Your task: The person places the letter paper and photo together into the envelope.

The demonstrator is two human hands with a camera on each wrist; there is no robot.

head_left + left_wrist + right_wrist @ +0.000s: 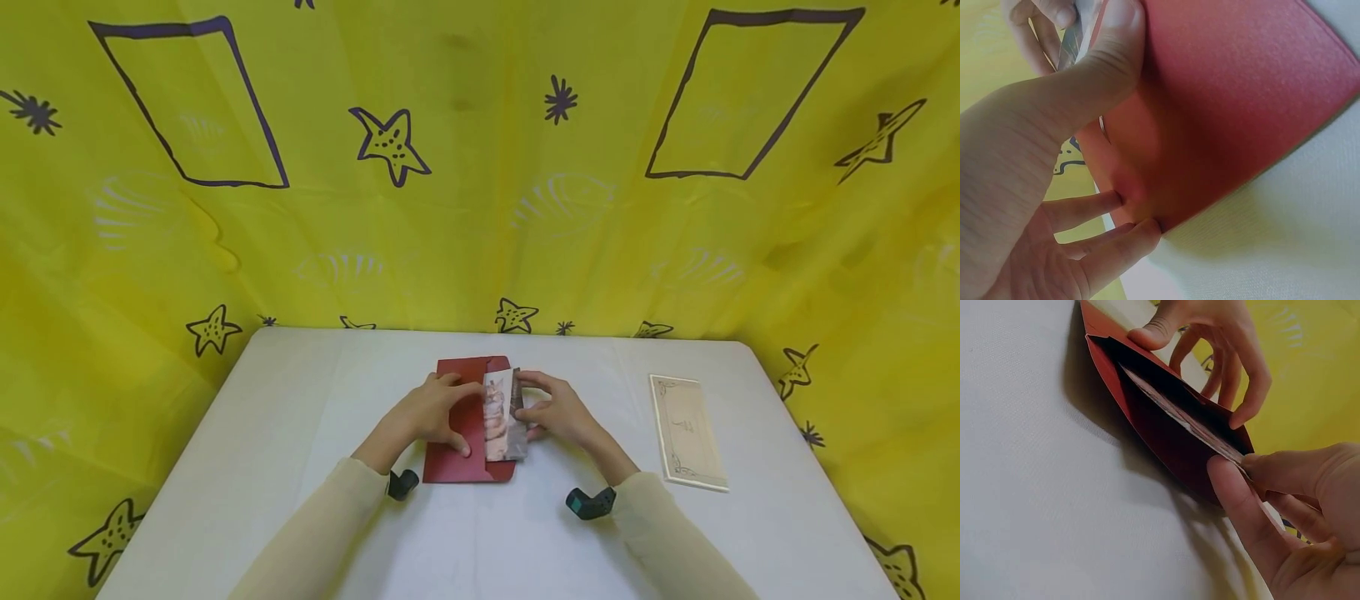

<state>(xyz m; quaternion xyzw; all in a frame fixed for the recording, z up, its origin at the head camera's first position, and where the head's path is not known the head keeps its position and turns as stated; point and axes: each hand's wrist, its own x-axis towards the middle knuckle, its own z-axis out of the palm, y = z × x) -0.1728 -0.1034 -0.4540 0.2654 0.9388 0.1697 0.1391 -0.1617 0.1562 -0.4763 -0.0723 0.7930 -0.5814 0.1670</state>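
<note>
A red envelope [459,464] lies on the table, its open side facing right. My left hand [437,408] grips it from the left, thumb and fingers spread over its upper face. Some printed picture cards [495,421] stick out of the opening in the head view. My right hand [558,410] pinches their right edge between thumb and fingers. In the right wrist view the envelope's mouth [1166,453] gapes, and the thin stack of cards [1175,415] sits partly inside it. How many cards there are cannot be told.
A cream card or booklet with an ornate printed border [687,429] lies flat at the right of the white table [285,500]. A yellow curtain [465,233] with starfish drawings hangs behind and along both sides. A small dark camera sits on each wrist.
</note>
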